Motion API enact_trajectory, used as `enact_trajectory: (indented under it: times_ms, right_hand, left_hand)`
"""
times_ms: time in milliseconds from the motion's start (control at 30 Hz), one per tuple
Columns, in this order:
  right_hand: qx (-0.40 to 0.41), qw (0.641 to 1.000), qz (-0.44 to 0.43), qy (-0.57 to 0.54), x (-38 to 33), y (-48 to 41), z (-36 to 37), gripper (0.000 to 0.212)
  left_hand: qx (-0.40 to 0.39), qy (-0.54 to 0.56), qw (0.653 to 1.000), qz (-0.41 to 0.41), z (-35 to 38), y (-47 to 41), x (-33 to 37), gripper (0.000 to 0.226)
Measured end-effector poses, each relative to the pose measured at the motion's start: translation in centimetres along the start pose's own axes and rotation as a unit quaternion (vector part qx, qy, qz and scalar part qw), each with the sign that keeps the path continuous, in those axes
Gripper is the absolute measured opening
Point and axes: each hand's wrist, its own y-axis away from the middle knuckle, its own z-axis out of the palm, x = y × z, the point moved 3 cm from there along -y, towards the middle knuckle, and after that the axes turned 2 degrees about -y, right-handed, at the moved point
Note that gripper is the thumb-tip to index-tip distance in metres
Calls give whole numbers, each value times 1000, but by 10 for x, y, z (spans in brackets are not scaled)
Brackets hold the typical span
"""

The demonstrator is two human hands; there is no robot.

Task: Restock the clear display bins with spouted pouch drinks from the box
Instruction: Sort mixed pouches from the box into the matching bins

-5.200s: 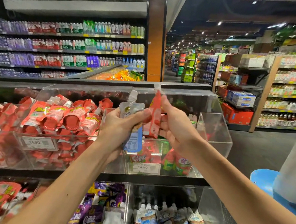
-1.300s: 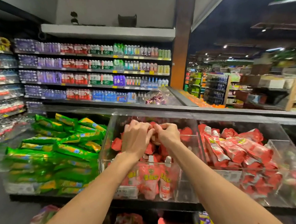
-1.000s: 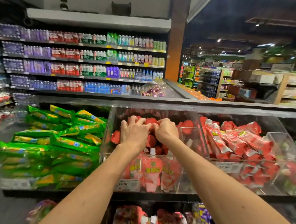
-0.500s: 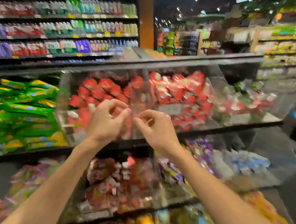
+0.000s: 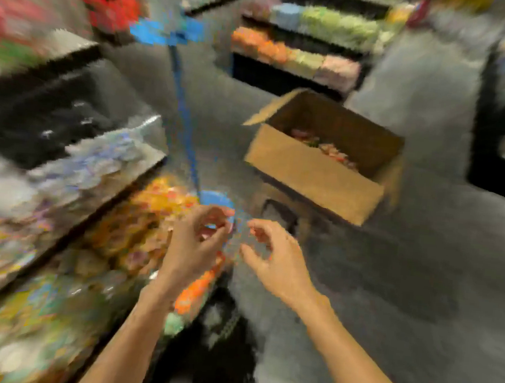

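The picture is badly blurred by head motion. An open cardboard box (image 5: 314, 172) stands to the right on a dark support, with reddish pouches (image 5: 326, 146) lying inside. My left hand (image 5: 197, 241) and my right hand (image 5: 276, 255) hover side by side below and left of the box, fingers loosely curled, holding nothing. On the left, clear display bins (image 5: 100, 158) run in tiers, filled with blurred purple, orange and multicoloured pouches.
A blue stool or cart with a blue pole (image 5: 186, 129) stands between the bins and the box. Grey floor (image 5: 407, 268) spreads to the right. Low shelves of coloured packs (image 5: 298, 53) line the far side of the aisle.
My view has swung down and right from the red-pouch bins to the box on the floor side. Both hands have pulled out of the bin, empty, and dropped lower.
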Motion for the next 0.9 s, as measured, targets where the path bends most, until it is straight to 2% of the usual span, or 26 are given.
enact_trajectory:
  times_ms: [133,200,367,500,567,633,733,900]
  right_hand:
    - [52,994,90,38,77,-27,-82,38]
    - [66,987,139,39,111,-51,-114,41]
    - [67,970,232,18,194,-130,-166,53]
    - [88,959,268,36,261,-210,-199,49]
    - [101,949,296,47,296,-251,-211,42]
    - [77,941,325,57,328,-286,-214,38]
    - [35,926,371,63,373,-329,-217,33]
    - [-17,901,431,41,425,-374,-212,36]
  left_hand:
    - [-99,-41,993,42,110,-81,22,11]
    - [-139,-82,983,82,162,-126,30,15]
    - [-243,-194,946,95,270,-248,29,32]
    - [-294,-245,921,71,344,-348,-6,34]
    - [-303,-232,923,52,379,-395,-24,29]
    - [-313,-227,922,15,405,-430,-44,34]
    - [-359,-281,889,-51,430,-468,-74,43]
    - [-404,-315,848,-138,453,-512,-111,24]
